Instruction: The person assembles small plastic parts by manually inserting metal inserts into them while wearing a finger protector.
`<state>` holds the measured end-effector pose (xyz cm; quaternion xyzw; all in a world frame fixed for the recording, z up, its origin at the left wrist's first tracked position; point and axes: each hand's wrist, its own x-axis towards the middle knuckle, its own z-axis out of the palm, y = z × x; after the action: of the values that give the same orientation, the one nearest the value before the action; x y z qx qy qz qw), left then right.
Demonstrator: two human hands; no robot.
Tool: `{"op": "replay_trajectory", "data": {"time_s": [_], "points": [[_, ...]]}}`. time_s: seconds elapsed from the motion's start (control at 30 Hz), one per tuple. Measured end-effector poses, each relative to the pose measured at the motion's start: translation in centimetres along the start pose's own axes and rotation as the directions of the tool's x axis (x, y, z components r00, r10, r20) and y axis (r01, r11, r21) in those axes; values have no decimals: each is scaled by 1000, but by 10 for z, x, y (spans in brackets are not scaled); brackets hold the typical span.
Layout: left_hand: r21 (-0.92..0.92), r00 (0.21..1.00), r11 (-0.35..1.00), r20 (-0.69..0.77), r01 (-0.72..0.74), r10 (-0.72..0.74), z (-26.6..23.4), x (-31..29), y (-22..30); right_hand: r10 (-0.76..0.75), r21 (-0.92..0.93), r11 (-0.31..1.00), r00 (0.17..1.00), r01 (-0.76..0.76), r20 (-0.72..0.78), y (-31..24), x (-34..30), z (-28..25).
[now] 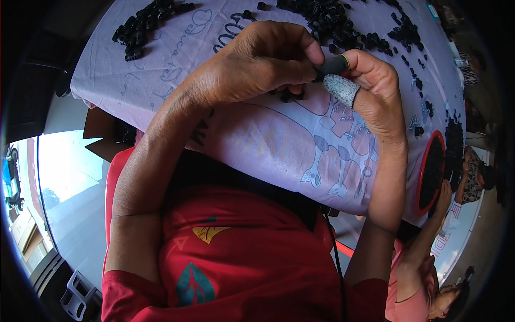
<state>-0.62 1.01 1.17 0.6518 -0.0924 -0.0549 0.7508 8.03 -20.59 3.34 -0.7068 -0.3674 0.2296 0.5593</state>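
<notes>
Above the cloth-covered table, my left hand and my right hand meet fingertip to fingertip. Both are closed in a pinch on a small black part, which the fingers mostly hide. On my right index finger is a dark grey finger cover, and a speckled grey one sits on the thumb. A few loose black pieces lie on the cloth just beneath the hands. Beyond them spreads a heap of small black parts.
Rows of joined black pieces lie at the far left. More black parts trail down the right side towards a red-rimmed tray. A co-worker's arm reaches beside that tray. An open cardboard box stands below the table's left edge.
</notes>
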Motion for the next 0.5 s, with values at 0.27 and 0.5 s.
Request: {"op": "replay_trajectory", "data": {"time_s": [0.27,0.5], "points": [[21,1000,1000,19,-16,15,-2,0,-2,-15,-58,998,999,12,-40,-3,1,8],[36,999,999,31,-35,34,-4,2,-5,-25,-137,990,999,20,-34,-8,3,9]]}}
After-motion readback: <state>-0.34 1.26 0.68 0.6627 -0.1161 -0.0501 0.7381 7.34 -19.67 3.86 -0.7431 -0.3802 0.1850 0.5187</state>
